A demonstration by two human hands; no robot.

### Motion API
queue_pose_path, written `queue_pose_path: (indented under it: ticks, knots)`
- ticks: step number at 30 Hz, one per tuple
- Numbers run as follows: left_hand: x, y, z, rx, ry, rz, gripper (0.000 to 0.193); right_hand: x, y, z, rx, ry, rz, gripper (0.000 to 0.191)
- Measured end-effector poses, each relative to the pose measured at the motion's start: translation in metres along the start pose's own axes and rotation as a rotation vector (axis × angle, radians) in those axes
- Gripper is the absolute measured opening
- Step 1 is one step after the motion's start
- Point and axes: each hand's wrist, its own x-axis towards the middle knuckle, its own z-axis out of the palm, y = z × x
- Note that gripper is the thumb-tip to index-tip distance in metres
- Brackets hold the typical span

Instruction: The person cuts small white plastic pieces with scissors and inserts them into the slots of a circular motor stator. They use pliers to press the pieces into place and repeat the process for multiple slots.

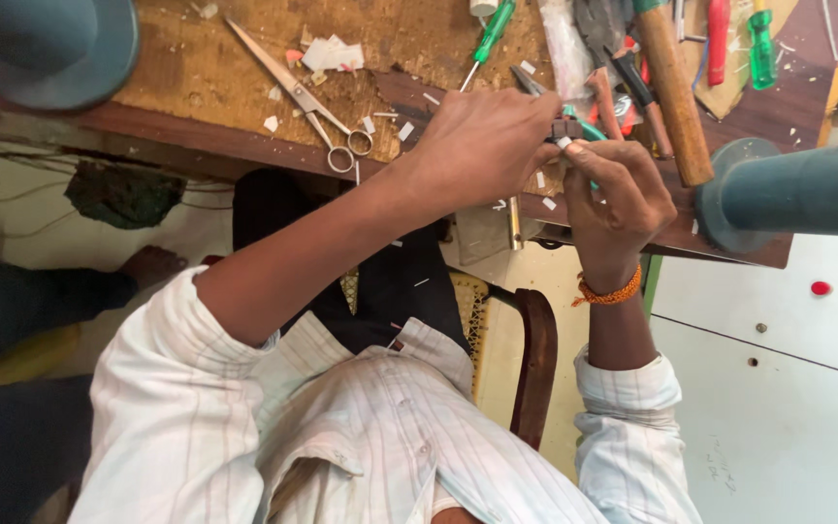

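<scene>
My left hand (477, 146) reaches over the edge of the wooden workbench (196, 68) and pinches a small dark piece (565, 127) between thumb and fingertips. My right hand (613, 199), with an orange thread band at the wrist, meets it from the right. Its fingers curl around a thin teal-handled tool (588, 129) whose tip is at the small piece. Both hands touch over the bench edge, above my lap. Most of the tool is hidden by the fingers.
Scissors (312, 102) lie left of the hands among paper scraps. A green screwdriver (489, 34), a wooden hammer handle (676, 97) and red-handled tools (719, 39) lie behind. A teal machine part (797, 189) juts in at right. Someone's bare foot (152, 264) is on the floor at left.
</scene>
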Motion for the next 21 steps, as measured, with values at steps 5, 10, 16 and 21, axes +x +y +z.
queue_pose_path:
  ticks: [5,10,16,21]
  knots:
    - [0.000,-0.001,0.005,0.009,0.016,-0.032,0.039,-0.003,0.002,0.004,-0.070,0.019,-0.050,0.030]
    - [0.004,0.001,0.013,0.026,0.018,-0.028,0.036,-0.002,-0.003,0.010,-0.148,0.080,-0.081,0.028]
    - [0.000,-0.005,0.013,0.048,0.003,0.031,0.031,0.008,-0.009,0.014,-0.271,0.101,-0.228,0.019]
    - [-0.003,-0.010,0.000,0.031,-0.057,0.079,0.035,0.007,-0.014,0.011,-0.333,0.017,-0.136,0.018]
